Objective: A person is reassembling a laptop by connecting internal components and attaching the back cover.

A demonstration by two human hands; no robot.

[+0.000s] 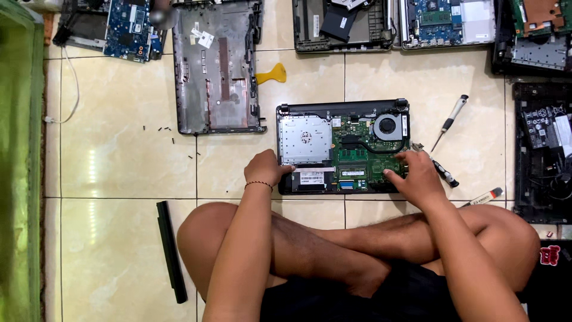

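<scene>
Opened laptop base (pixel 342 146) lies on the floor tiles (pixel 119 149) at frame centre, before crossed legs: left hand (pixel 266 169) rests flat at its silver drive, steadying it, while right hand (pixel 417 176) fingers (pixel 390 174) press together onto the green board; screwdrivers (pixel 451 121) lie just right.

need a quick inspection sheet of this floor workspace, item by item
surface: cream tiled floor, small dark screws scattered on it.
job's things: opened laptop base with green board, fan, silver drive.
clutter: detached bottom cover, yellow pry tool, two screwdrivers, black battery bar, more opened laptops along the top and right.
hands: left hand rests on the base's front left; right hand fingers on the board.
cables: white cable at left.
surroundings: green mat along the left edge.
</scene>
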